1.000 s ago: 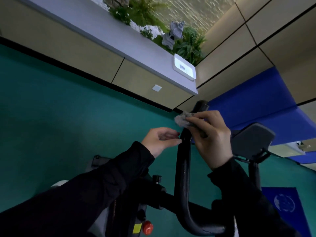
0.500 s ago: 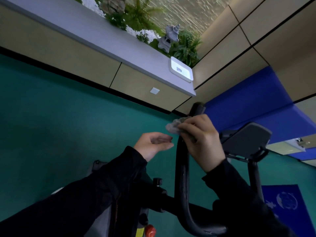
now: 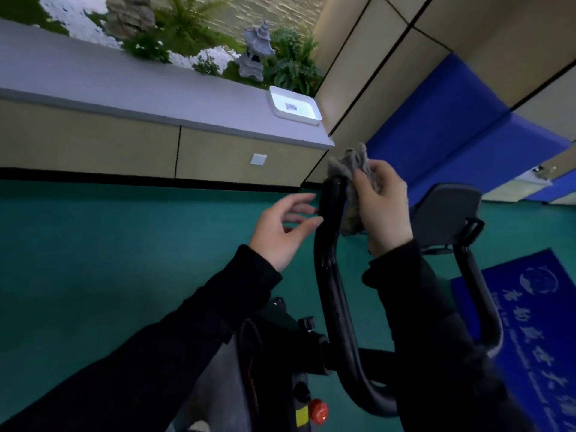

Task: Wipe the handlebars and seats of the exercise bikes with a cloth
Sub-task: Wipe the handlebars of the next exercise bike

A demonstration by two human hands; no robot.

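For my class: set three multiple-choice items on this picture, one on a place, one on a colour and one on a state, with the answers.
1. Where is the grey cloth?
A. Against the top end of the black handlebar
B. On the floor
C. On the ledge by the plants

2. What colour is the round knob at the bottom of the picture?
A. Blue
B. Red
C. White

3. How is the left hand?
A. Gripping the cloth
B. Clenched in a fist
C. Open, holding nothing

Answers:
1 A: the right hand holds it against the bar's tip.
2 B: it shows bright red.
3 C: its fingers are spread beside the bar.
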